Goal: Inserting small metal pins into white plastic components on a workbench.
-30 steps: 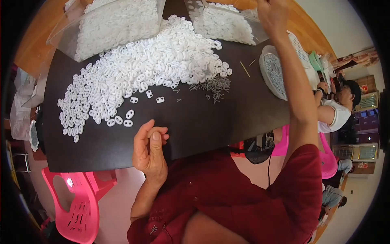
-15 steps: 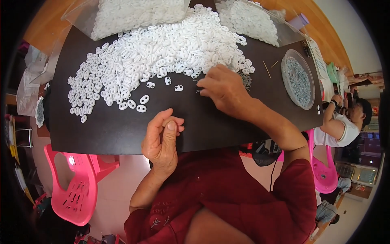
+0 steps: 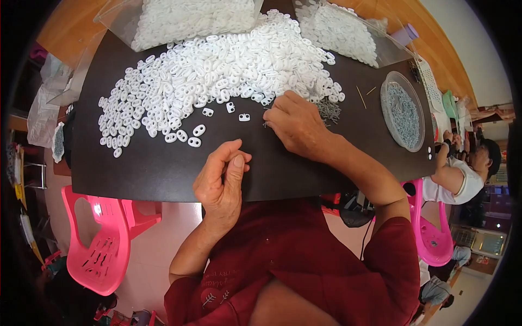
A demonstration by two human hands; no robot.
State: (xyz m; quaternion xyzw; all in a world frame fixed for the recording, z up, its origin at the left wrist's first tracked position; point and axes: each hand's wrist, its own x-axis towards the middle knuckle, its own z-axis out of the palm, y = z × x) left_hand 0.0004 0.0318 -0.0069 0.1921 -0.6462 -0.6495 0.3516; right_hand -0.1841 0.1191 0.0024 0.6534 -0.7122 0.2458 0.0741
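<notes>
My left hand (image 3: 220, 182) is raised above the table's front edge, thumb pressed to curled fingers; whatever they hold is hidden. Palm down, my right hand (image 3: 296, 124) has its fingertips drawn together low over the tabletop, beside a small heap of thin grey metal pins or screws (image 3: 329, 112). Its fingertips hide anything pinched there. Beyond both hands spreads a big pile of white oval plastic pieces (image 3: 217, 70) with two holes each. Between the hands and that pile lie a few separate white pieces, one being a two-holed piece (image 3: 244, 117) set apart from the others.
A round clear tub (image 3: 387, 117) of grey metal pins or screws stands at the right. Clear bins (image 3: 122, 32) of white pieces sit at the back. Two thin brass-coloured sticks (image 3: 361, 98) lie near the tub. Pink chairs (image 3: 103, 244) flank me; another person (image 3: 462, 168) sits at right.
My right hand's fingers have drawn together beside the metal heap. The left hand keeps nearly the same curled pose. The whole view has shifted slightly.
</notes>
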